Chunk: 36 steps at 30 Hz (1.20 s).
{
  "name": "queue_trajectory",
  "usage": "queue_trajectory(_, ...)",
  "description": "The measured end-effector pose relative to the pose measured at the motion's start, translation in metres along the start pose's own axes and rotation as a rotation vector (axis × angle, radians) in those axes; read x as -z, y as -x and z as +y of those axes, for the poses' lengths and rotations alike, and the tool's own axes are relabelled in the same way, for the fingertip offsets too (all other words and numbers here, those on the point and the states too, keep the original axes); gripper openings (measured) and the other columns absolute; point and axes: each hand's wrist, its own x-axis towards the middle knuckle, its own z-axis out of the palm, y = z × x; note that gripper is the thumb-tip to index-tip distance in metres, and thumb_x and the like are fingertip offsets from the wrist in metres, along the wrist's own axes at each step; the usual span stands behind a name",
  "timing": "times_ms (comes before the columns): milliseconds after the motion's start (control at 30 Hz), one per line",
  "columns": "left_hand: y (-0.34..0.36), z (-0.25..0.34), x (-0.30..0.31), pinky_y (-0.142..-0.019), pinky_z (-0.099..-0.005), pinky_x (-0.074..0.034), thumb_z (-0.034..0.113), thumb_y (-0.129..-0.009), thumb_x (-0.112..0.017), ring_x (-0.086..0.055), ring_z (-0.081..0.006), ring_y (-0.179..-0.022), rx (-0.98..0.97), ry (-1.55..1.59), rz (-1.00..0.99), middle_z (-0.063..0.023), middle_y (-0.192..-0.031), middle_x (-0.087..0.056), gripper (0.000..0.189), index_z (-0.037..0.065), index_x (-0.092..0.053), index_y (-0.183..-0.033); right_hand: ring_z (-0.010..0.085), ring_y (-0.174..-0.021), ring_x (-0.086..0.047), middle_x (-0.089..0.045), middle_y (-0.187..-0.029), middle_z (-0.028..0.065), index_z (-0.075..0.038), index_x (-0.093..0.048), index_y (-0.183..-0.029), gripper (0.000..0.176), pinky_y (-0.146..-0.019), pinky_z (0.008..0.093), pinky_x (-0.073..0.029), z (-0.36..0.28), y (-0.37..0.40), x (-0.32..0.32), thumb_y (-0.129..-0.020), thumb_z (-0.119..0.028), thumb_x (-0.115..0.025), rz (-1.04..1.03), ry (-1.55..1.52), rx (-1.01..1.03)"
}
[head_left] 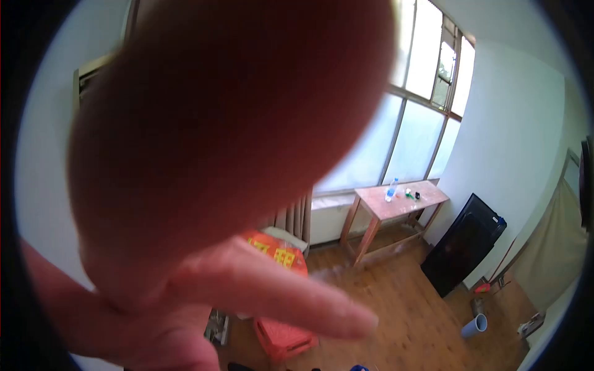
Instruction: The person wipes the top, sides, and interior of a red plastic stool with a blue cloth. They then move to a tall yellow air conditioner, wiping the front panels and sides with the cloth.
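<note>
A hand very close to the lens, which I take for my left hand (pixel 167 309) since it enters from the left edge, fills the left half of the view. One blurred digit looms across the top middle. Another finger stretches right over the floor, apart from the first. No object shows in this hand, though its nearest part is too dark and blurred to make out. Behind it are a red plastic stool (pixel 284 339) and an orange-red bag (pixel 291 258) with yellow characters, both partly hidden. My right hand is not in view.
A wooden table (pixel 377 207) by the window bears a plastic bottle (pixel 391 190) and small green and black items. A black flat panel (pixel 465 244) leans against the right wall. A blue-grey bin (pixel 475 326) lies on the wooden floor (pixel 396 309). A beige curtain (pixel 554 247) hangs far right.
</note>
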Motion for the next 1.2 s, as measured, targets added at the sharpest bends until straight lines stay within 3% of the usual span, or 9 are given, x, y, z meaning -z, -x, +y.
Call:
queue_trajectory(33, -0.006, 0.0, 0.007, -0.065, -0.0232, -0.055, 0.054, -0.075, -0.076, -0.07, -0.0159, -0.082, -0.032, 0.005, -0.111, -0.0362, -0.152, 0.002, 0.119, 0.011, 0.001, -0.154, 0.034, -0.076, -0.065, -0.067, -0.081, 0.0189, -0.003, -0.066, -0.083, 0.036, -0.068, 0.0435, -0.053, -0.004, -0.002, -0.001, -0.087, -0.036, -0.054, -0.005, -0.01, -0.001)
queue_trajectory(200, -0.01, 0.012, 0.002, -0.069, -0.026, -0.053, 0.056, -0.076, -0.073, -0.067, -0.0185, -0.087, 0.034, -0.096, -0.185, -0.0354, -0.153, 0.001, 0.116, 0.012, 0.0, -0.154, 0.0333, -0.071, -0.064, -0.066, -0.077, 0.018, -0.003, -0.065, -0.077, 0.035, -0.065, 0.0435, -0.053, 0.008, 0.007, -0.001, -0.089, -0.034, -0.052, -0.007, -0.026, -0.011)
queue_trajectory(633, 0.019, 0.023, -0.027, -0.081, -0.0333, -0.047, 0.063, -0.078, -0.062, -0.058, -0.0253, -0.102, 0.133, -0.318, 0.142, -0.0334, -0.154, -0.001, 0.108, 0.013, -0.004, -0.154, 0.0316, -0.059, -0.063, -0.064, -0.066, 0.0157, -0.004, -0.062, -0.063, 0.041, -0.056, 0.0436, -0.053, 0.065, 0.032, -0.007, -0.093, -0.028, -0.047, -0.022, -0.133, -0.052)
queue_trajectory(800, 0.018, 0.025, -0.019, -0.085, -0.0361, -0.045, 0.065, -0.079, -0.059, -0.054, -0.0279, -0.107, 0.154, -0.426, 0.202, -0.0326, -0.154, -0.002, 0.105, 0.013, -0.005, -0.154, 0.0309, -0.054, -0.062, -0.063, -0.062, 0.0148, -0.004, -0.061, -0.058, 0.045, -0.052, 0.0437, -0.053, 0.089, 0.021, -0.004, -0.094, -0.026, -0.045, -0.059, -0.354, -0.004)
queue_trajectory(833, 0.015, 0.025, -0.017, -0.086, -0.0366, -0.044, 0.065, -0.079, -0.058, -0.054, -0.0284, -0.108, 0.145, -0.462, 0.209, -0.0324, -0.154, -0.002, 0.105, 0.013, -0.006, -0.154, 0.0305, -0.055, -0.063, -0.065, -0.066, 0.015, -0.003, -0.065, -0.071, 0.038, -0.057, 0.0427, -0.056, 0.077, 0.019, 0.004, -0.094, -0.026, -0.047, -0.257, -0.426, -0.159)
queue_trajectory(867, 0.015, 0.027, -0.015, -0.087, -0.0372, -0.044, 0.066, -0.08, -0.057, -0.053, -0.0289, -0.11, 0.146, -0.491, 0.212, -0.0322, -0.154, -0.002, 0.104, 0.013, -0.006, -0.154, 0.0305, -0.065, -0.063, -0.065, -0.075, 0.0146, -0.004, -0.064, -0.082, 0.033, -0.064, 0.0457, -0.055, 0.08, 0.005, 0.004, -0.095, -0.03, -0.047, -0.281, -0.428, -0.253)
queue_trajectory(967, 0.015, 0.024, -0.01, -0.09, -0.0389, -0.042, 0.067, -0.08, -0.055, -0.051, -0.0305, -0.113, 0.142, -0.571, 0.219, -0.0318, -0.154, -0.002, 0.103, 0.014, -0.007, -0.154, 0.0304, -0.095, -0.063, -0.066, -0.103, 0.0135, -0.006, -0.063, -0.116, 0.04, -0.083, 0.0545, -0.051, 0.139, -0.069, -0.007, -0.096, -0.039, -0.05, -0.129, -0.38, -0.66)
queue_trajectory(1133, 0.018, 0.022, 0.0, -0.094, -0.0417, -0.04, 0.07, -0.081, -0.051, -0.047, -0.0331, -0.119, 0.127, -0.706, 0.216, -0.031, -0.155, -0.003, 0.101, 0.014, -0.008, -0.154, 0.0278, -0.099, -0.064, -0.066, -0.109, 0.0125, -0.005, -0.062, -0.118, 0.037, -0.087, 0.0488, -0.053, 0.131, -0.087, -0.026, -0.098, -0.033, -0.049, -0.092, -0.235, -0.257)
queue_trajectory(1200, 0.014, 0.019, 0.004, -0.096, -0.0428, -0.039, 0.071, -0.082, -0.049, -0.046, -0.0341, -0.121, 0.123, -0.762, 0.234, -0.0307, -0.155, -0.003, 0.1, 0.014, -0.009, -0.154, 0.0281, -0.101, -0.064, -0.066, -0.11, 0.013, -0.004, -0.061, -0.12, 0.037, -0.087, 0.0487, -0.053, 0.13, -0.084, -0.031, -0.098, -0.031, -0.049, -0.239, -0.548, -0.019)
